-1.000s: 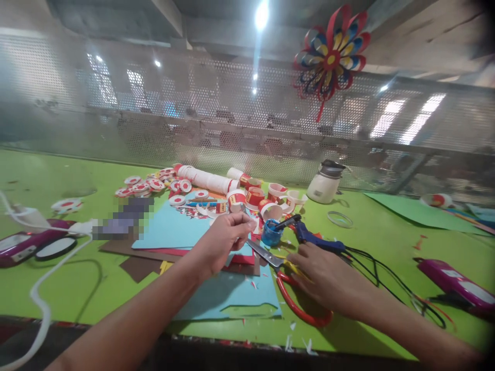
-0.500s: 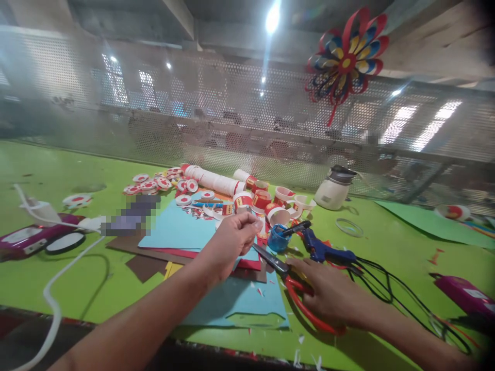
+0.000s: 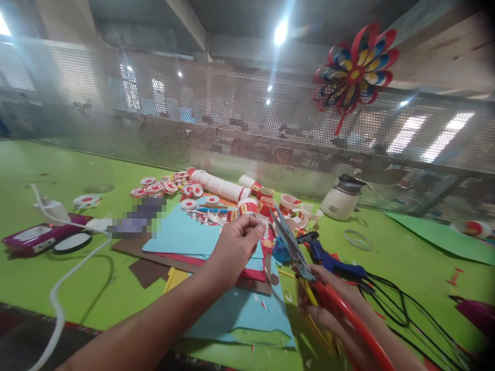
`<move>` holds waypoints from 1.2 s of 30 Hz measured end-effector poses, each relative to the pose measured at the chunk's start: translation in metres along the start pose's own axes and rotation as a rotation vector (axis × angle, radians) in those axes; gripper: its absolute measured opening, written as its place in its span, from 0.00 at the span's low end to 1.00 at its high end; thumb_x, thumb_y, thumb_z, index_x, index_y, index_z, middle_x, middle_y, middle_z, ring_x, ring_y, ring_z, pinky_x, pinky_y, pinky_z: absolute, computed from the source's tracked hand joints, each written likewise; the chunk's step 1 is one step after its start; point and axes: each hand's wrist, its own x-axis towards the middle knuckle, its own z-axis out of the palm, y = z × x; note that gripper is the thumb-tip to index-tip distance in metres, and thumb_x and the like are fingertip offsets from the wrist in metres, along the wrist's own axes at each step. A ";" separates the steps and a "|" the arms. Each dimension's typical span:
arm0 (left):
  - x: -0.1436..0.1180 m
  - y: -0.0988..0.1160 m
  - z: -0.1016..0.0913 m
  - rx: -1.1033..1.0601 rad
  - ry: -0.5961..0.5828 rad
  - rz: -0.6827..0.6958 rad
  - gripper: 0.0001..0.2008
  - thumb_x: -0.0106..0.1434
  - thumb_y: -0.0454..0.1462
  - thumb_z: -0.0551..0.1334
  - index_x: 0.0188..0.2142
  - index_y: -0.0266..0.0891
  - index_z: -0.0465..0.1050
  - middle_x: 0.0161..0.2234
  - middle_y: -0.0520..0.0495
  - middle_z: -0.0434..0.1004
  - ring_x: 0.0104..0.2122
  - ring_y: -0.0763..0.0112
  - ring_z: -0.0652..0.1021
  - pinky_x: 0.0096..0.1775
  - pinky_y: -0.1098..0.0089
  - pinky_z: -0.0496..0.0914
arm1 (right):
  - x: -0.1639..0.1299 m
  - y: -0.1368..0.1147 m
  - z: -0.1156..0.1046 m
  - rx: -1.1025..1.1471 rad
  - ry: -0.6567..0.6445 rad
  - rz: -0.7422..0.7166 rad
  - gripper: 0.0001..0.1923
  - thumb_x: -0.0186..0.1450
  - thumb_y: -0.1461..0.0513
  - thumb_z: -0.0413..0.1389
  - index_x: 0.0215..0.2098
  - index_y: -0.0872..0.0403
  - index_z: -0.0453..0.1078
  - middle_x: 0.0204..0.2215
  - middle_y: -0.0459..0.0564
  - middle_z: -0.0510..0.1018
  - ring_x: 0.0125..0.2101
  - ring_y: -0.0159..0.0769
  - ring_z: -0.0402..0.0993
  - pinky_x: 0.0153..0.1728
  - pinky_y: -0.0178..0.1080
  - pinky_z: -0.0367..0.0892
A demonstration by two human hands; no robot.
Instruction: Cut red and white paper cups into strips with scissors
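Note:
My left hand (image 3: 243, 242) is raised above the stack of light blue paper (image 3: 181, 232), thumb and fingertips pinched together. Whatever lies between those fingertips, if anything, is too small to make out. In my right hand (image 3: 328, 304) is a pair of scissors (image 3: 290, 242) with red and yellow handles. Their blades point up and away, slightly parted, just right of my left hand. Partly behind the blades stands a small blue jar (image 3: 281, 250). Cut paper cup pieces (image 3: 266, 206) in red and white lie beyond both hands.
A blue glue gun (image 3: 340, 265) with black cables lies on the right of the green table (image 3: 116, 278). Behind it are a white jug (image 3: 342, 198) and a clear ring (image 3: 358, 239). Stacked cups (image 3: 220, 185), round discs (image 3: 154, 188) and a magenta device (image 3: 38, 237) sit farther left.
My right hand has lifted and turned the scissors, so their blades now point upward and stand slightly apart. My left hand stays pinched in nearly the same place. The view has shifted slightly.

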 end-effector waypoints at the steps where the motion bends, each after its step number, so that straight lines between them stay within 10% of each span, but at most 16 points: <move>1: 0.000 0.000 0.000 -0.004 -0.005 -0.006 0.09 0.58 0.39 0.60 0.26 0.37 0.63 0.14 0.61 0.50 0.14 0.84 0.51 0.17 0.77 0.46 | 0.001 -0.008 0.001 0.022 -0.020 0.028 0.15 0.61 0.54 0.53 0.45 0.49 0.69 0.25 0.47 0.77 0.25 0.39 0.75 0.25 0.36 0.70; 15: -0.005 0.001 0.001 -0.139 -0.130 -0.145 0.10 0.59 0.39 0.60 0.28 0.39 0.60 0.14 0.62 0.49 0.13 0.84 0.49 0.16 0.77 0.43 | 0.000 -0.040 0.011 0.105 0.017 -0.065 0.25 0.65 0.44 0.42 0.47 0.48 0.70 0.37 0.51 0.79 0.31 0.41 0.76 0.31 0.37 0.72; 36: -0.005 0.001 0.001 -0.123 -0.154 -0.141 0.10 0.59 0.40 0.61 0.28 0.40 0.60 0.14 0.62 0.48 0.13 0.84 0.49 0.16 0.76 0.42 | -0.001 -0.025 0.014 0.158 -0.065 0.026 0.24 0.64 0.45 0.44 0.45 0.52 0.67 0.20 0.42 0.65 0.19 0.32 0.60 0.20 0.33 0.58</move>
